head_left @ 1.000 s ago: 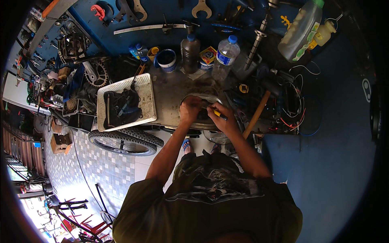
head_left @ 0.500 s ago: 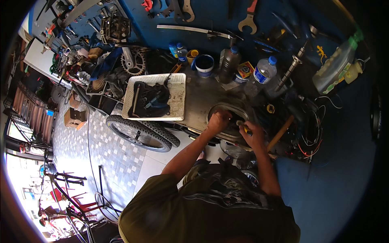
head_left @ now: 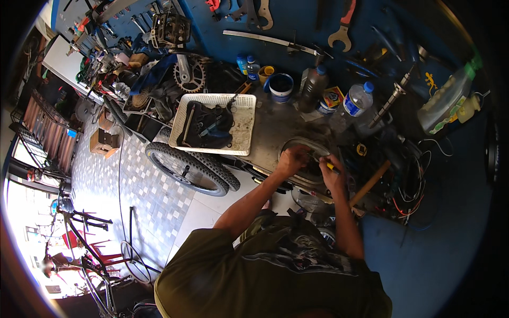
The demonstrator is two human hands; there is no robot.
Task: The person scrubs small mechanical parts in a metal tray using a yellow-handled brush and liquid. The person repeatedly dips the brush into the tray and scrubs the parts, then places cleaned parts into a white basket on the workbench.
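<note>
Both hands work over a round, pale-rimmed basin [head_left: 287, 143] on the near part of the workbench [head_left: 271, 119]. My left hand [head_left: 291, 161] is closed at the basin's left side, its fingers curled round something dark and small that I cannot make out. Close by on the right, my right hand [head_left: 333, 177] grips a slim tool with a yellow and black handle [head_left: 332, 168]. Its working end points toward the left hand and is blurred, so its kind is unclear. The basin's inside is dark and partly covered by the hands.
Left of the basin stands a white plastic tray [head_left: 245, 124] with dark parts in it. Bottles [head_left: 358, 99] and a blue-white tub [head_left: 280, 87] line the back. A wooden handle [head_left: 370, 184] lies at right, near loose wires [head_left: 424, 175]. Bicycle wheels [head_left: 186, 168] lean below the bench's left.
The view has shifted, so the bench things appear farther right. The yellow-handled tool is tilted differently in my right hand. Both hands stay over the basin.
</note>
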